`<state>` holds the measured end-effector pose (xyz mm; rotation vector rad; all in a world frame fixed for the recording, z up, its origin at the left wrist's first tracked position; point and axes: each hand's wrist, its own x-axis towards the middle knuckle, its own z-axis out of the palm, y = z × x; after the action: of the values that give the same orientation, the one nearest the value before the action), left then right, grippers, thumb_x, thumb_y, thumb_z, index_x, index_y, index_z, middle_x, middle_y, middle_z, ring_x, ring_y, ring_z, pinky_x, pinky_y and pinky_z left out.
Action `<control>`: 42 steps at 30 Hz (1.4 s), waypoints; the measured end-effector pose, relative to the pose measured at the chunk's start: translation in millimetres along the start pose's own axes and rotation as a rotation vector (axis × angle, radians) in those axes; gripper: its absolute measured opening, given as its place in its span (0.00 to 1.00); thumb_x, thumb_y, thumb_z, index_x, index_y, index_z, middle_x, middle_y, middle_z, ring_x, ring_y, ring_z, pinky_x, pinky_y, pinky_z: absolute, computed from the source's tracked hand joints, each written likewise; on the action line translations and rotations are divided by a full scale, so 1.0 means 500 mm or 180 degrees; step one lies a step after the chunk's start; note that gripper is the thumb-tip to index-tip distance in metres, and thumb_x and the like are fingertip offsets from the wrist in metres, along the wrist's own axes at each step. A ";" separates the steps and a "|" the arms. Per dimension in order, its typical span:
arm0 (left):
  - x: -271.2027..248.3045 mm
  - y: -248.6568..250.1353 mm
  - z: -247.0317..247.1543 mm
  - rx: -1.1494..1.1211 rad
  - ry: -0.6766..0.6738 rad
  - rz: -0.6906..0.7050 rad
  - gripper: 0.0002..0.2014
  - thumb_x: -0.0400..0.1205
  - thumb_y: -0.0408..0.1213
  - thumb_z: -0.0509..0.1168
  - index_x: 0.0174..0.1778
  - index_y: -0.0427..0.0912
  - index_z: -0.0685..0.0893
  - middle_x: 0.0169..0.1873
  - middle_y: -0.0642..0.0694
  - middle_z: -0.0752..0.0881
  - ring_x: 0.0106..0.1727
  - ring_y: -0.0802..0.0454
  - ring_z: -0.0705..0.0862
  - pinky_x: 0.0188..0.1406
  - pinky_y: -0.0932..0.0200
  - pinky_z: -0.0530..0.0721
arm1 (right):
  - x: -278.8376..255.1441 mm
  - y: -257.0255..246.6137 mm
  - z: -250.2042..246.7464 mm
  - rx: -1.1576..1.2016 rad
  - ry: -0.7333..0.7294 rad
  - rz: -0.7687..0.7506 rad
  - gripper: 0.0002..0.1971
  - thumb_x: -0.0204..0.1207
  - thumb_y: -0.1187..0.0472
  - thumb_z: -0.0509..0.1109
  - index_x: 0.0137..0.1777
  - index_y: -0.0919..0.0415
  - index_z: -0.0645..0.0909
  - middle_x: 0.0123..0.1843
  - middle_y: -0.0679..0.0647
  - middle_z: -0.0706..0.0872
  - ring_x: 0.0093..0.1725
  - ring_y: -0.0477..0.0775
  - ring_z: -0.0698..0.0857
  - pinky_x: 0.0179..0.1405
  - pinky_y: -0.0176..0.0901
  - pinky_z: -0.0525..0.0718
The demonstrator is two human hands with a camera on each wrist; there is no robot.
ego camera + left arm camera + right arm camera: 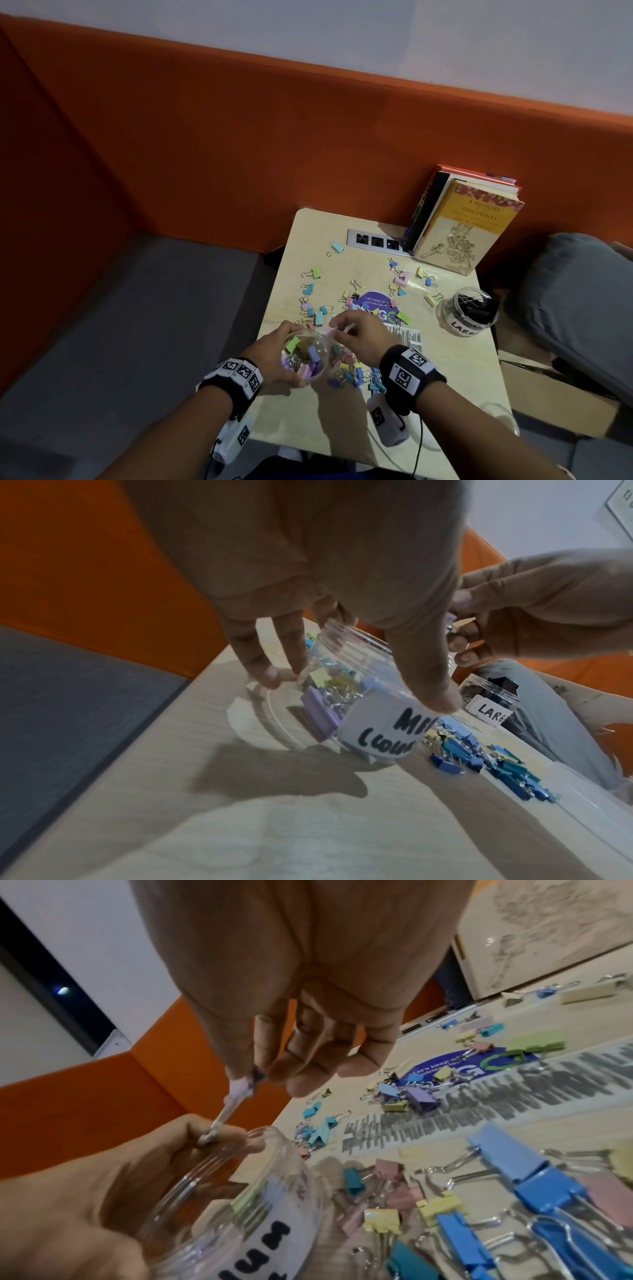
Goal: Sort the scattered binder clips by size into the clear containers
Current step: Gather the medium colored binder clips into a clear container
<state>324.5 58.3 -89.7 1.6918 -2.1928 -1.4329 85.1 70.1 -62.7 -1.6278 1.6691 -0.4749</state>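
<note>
Left hand [274, 356] wraps tilted medium jar [346, 685] near tabletop [445, 377] front edge. Right hand [356, 337] pinches pale pink clip [240, 1089] by body, over jar mouth. Clip likely light, stiff, springy; wire handles slippery. Jar smooth, light.

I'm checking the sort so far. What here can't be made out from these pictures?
- Medium jar label: left hand thumb covers part, left wrist view.
- Clip colour: blurred, pinched by right hand, right wrist view.
- Large jar count: too small, head view.
</note>
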 end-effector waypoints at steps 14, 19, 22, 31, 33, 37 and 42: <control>0.006 -0.005 0.003 0.0022 -0.0014 0.0053 0.48 0.56 0.52 0.86 0.68 0.69 0.64 0.63 0.63 0.80 0.61 0.58 0.83 0.60 0.55 0.86 | -0.035 0.148 -0.038 -0.0702 0.0450 0.1158 0.16 0.76 0.71 0.61 0.45 0.47 0.82 0.48 0.49 0.88 0.44 0.48 0.83 0.44 0.37 0.79; 0.006 -0.006 0.002 -0.0015 -0.0031 0.0051 0.49 0.56 0.52 0.86 0.68 0.70 0.65 0.62 0.64 0.81 0.59 0.61 0.83 0.57 0.59 0.87 | -0.042 0.171 -0.049 -0.0969 0.0453 0.1287 0.12 0.76 0.68 0.64 0.46 0.49 0.85 0.51 0.53 0.88 0.44 0.50 0.80 0.44 0.35 0.74; 0.005 -0.006 0.002 -0.0025 -0.0027 0.0052 0.49 0.56 0.52 0.86 0.68 0.70 0.65 0.62 0.65 0.80 0.59 0.61 0.83 0.57 0.58 0.87 | -0.041 0.168 -0.043 -0.0992 0.0302 0.1309 0.10 0.76 0.65 0.66 0.49 0.50 0.85 0.52 0.52 0.88 0.45 0.49 0.81 0.44 0.37 0.78; 0.004 -0.005 0.002 -0.0178 -0.0088 -0.0036 0.48 0.56 0.47 0.87 0.65 0.74 0.65 0.60 0.64 0.80 0.55 0.58 0.85 0.44 0.58 0.91 | -0.035 0.143 -0.012 -0.1310 -0.0018 0.1005 0.07 0.77 0.58 0.68 0.54 0.54 0.82 0.53 0.53 0.86 0.52 0.54 0.85 0.50 0.46 0.86; 0.004 -0.004 0.002 -0.0191 -0.0093 -0.0046 0.48 0.56 0.47 0.87 0.65 0.75 0.65 0.60 0.64 0.80 0.54 0.57 0.86 0.42 0.59 0.91 | -0.034 0.140 -0.012 -0.1404 -0.0010 0.0942 0.03 0.76 0.59 0.67 0.48 0.54 0.78 0.53 0.54 0.85 0.52 0.55 0.83 0.49 0.46 0.85; 0.002 -0.003 0.002 -0.0225 -0.0085 -0.0084 0.48 0.55 0.47 0.87 0.65 0.75 0.65 0.60 0.63 0.81 0.54 0.56 0.86 0.43 0.58 0.91 | -0.035 0.132 -0.015 -0.1414 0.0018 0.0917 0.02 0.78 0.59 0.67 0.49 0.54 0.79 0.52 0.53 0.86 0.51 0.55 0.83 0.47 0.45 0.83; 0.001 0.000 0.001 -0.0250 -0.0095 -0.0094 0.48 0.56 0.46 0.87 0.65 0.74 0.66 0.60 0.63 0.81 0.54 0.57 0.86 0.42 0.60 0.91 | -0.037 0.127 -0.020 -0.1343 0.0008 0.0968 0.06 0.77 0.64 0.67 0.52 0.54 0.80 0.51 0.52 0.85 0.51 0.54 0.83 0.45 0.43 0.82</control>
<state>324.1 58.2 -90.4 1.6956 -2.1047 -1.5395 32.6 93.3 -96.7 -1.6115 2.0753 0.0325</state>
